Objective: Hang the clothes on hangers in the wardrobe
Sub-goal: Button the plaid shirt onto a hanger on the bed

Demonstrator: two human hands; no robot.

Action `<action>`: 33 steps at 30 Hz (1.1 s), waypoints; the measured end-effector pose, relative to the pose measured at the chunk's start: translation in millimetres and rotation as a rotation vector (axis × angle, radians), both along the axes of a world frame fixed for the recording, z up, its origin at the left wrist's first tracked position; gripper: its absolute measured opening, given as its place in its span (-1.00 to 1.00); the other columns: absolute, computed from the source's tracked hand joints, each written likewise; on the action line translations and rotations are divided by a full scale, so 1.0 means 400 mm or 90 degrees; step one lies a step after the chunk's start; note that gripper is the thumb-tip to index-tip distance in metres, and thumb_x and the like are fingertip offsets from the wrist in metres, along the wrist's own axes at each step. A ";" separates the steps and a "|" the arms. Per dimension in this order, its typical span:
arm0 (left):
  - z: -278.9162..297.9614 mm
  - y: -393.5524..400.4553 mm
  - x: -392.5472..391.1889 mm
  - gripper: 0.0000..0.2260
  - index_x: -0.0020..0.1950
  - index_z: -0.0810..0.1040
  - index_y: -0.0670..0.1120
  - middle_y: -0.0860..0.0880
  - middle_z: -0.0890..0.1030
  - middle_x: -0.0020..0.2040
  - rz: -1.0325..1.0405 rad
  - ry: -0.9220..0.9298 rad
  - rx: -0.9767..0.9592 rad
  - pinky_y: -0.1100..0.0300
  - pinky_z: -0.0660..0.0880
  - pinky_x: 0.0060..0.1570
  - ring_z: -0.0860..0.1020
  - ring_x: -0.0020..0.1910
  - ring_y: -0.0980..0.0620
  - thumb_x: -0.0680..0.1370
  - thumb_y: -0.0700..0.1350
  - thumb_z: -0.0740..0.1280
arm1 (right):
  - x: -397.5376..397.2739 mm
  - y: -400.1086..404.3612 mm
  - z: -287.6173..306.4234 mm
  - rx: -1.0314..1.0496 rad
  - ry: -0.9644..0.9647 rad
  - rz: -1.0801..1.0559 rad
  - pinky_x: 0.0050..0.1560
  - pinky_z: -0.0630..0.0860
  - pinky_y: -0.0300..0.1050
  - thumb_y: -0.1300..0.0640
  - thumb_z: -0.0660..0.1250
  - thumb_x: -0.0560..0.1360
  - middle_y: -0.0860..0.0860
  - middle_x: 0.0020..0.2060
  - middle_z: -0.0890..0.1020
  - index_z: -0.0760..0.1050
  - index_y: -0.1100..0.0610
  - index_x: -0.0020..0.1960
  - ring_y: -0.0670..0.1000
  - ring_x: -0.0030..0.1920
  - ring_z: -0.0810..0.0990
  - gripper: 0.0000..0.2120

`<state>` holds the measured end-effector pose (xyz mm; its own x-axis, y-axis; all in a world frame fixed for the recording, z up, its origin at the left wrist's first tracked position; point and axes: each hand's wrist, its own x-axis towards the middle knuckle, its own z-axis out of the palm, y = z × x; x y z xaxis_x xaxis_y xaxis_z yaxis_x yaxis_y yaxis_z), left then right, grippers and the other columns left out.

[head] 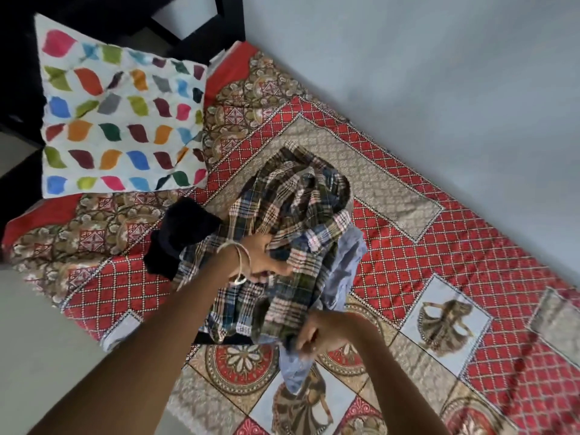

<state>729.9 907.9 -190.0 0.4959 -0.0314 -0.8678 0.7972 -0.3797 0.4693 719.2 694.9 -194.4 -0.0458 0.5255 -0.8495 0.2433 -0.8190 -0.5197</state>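
The task is barely begun — both the left hand (266,259) and right hand (317,335) grip the plaid shirt (292,215) heaped mid-bed (455,246), no hanger or wardrobe visible.

A: Obs.: what is the person wearing on the arms?
B: Both forearms are showing bare, no sleeves in view. Left wrist is wearing thin bangles (241,262), pale and metallic-looking. The right wrist is showing nothing worn.

Both arms outstretched, left hand (265,257) and right hand (326,332) curled, gripping.
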 end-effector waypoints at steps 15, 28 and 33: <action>0.079 -0.010 -0.101 -0.74 0.18 0.54 -0.22 -0.08 0.65 -0.03 -0.224 0.041 0.044 0.12 0.60 -0.27 0.69 -0.19 -0.05 0.54 -0.12 0.37 | 0.162 0.032 -0.023 0.096 -0.338 -0.999 -0.34 0.46 0.04 0.38 0.23 0.40 0.12 -0.28 0.65 0.64 0.01 -0.25 0.10 -0.29 0.53 -0.67; 0.388 -0.027 0.142 -0.64 0.21 0.59 0.03 -0.09 0.56 0.26 -0.321 -0.640 0.493 -0.02 0.29 0.26 0.47 0.28 -0.11 0.42 -0.16 0.44 | 0.135 -0.024 0.543 0.603 -0.407 -0.646 -0.42 0.21 -0.07 0.27 0.06 0.39 0.10 -0.44 0.39 0.44 0.30 -0.25 0.05 -0.41 0.32 -0.80; 0.486 -0.048 0.045 -0.72 0.14 0.62 -0.17 -0.26 0.63 0.07 0.023 -0.627 0.469 -0.02 0.48 0.10 0.56 0.09 -0.26 0.44 -0.27 0.33 | 0.083 -0.132 0.716 0.689 -0.390 -0.772 -0.41 0.25 -0.13 0.21 0.31 0.45 0.08 -0.47 0.43 0.46 0.19 -0.34 0.02 -0.42 0.37 -0.81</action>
